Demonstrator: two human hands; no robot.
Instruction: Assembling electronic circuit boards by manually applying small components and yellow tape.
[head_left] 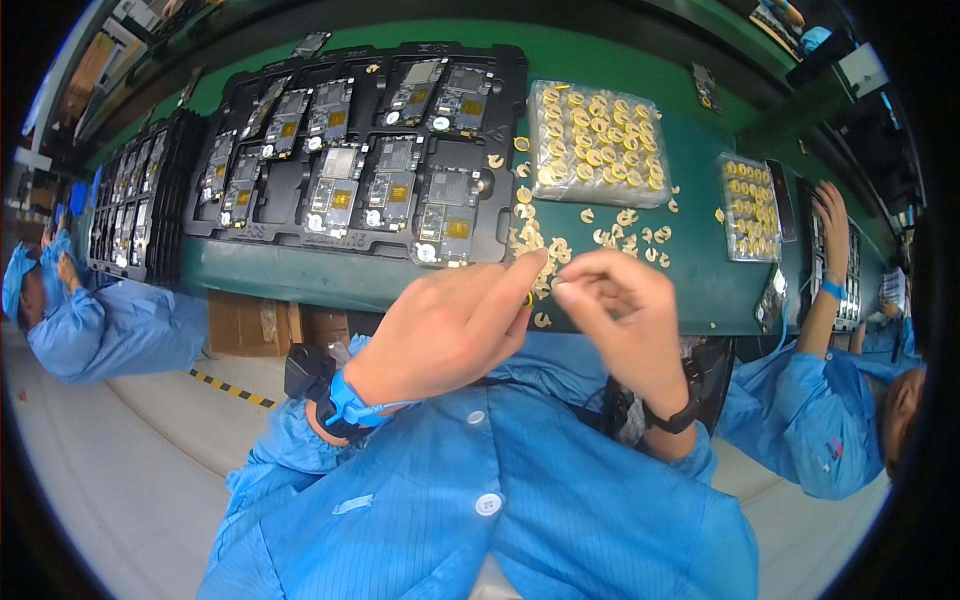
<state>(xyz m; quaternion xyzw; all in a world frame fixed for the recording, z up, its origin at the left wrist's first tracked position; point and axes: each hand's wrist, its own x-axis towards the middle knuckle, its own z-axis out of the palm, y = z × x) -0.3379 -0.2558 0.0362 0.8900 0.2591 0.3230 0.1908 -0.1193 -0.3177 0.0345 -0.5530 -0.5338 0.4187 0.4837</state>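
Seeming light, best rim-held, a yellow disc (530,298) was pinched by the left hand (445,318), the right hand (632,308) curled, contents unclear.

One small yellow-edged part (529,298), mostly hidden, sits at 3 o'clock from the view's centre, while loose, pale tan, crescent-shaped pieces (528,237) lie from its 12 o'clock to its 2 o'clock, overlapping nearest it and scattered farther out.
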